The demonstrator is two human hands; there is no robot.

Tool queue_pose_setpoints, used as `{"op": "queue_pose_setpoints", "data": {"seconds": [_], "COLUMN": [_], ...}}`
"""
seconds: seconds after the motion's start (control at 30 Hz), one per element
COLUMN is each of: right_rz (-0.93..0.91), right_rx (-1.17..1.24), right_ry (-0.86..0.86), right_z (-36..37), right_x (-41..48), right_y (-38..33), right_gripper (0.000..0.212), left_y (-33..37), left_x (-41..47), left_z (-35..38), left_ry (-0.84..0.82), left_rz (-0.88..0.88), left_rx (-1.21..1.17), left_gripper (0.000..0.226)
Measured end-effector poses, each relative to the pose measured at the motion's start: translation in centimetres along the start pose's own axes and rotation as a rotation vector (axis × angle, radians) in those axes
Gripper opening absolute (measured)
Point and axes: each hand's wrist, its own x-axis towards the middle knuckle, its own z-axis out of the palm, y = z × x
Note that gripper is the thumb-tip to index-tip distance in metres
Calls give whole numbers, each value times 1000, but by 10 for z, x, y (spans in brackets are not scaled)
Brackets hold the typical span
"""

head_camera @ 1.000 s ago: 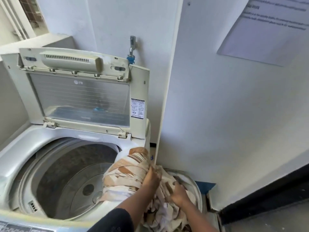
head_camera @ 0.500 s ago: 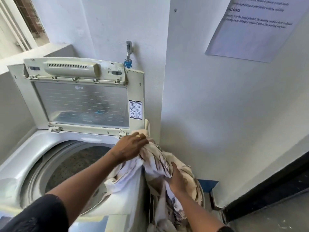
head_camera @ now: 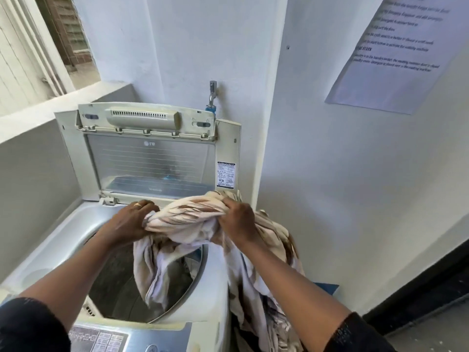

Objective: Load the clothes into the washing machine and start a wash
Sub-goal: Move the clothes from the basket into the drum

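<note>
While the lid (head_camera: 149,163) of the washing machine (head_camera: 63,235) is stood upright against the wall, a cream-and-brown striped cloth (head_camera: 187,217) is held bunched up over the right side of the open drum (head_camera: 119,283). It's gripped at one end by the left hand (head_camera: 129,222), fingers curled into the fabric, and clamped at the other by the right hand (head_camera: 237,222). One part is draped down into the drum, the rest is hung outside along the machine's right side. A printed sheet (head_camera: 396,52) is stuck on the wall.
</note>
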Motion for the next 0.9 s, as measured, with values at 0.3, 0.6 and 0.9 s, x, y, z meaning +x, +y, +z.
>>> {"op": "queue_pose_setpoints", "data": {"seconds": [0.3, 0.6, 0.9], "right_rz": [-118, -392, 282], "right_rx": [-269, -407, -266], "right_ry": [-438, -610, -23], "right_z": [82, 90, 16], "right_x": [-27, -84, -101], "right_y": [-77, 14, 134], "right_gripper": [33, 28, 27], "left_y": [-1, 90, 184], "left_x": [35, 54, 77], "left_z": [-17, -4, 75], "left_ry": [-184, -271, -374], "left_rz": [-202, 5, 301], "left_rx": [-125, -179, 78], "left_gripper": [47, 37, 84]}}
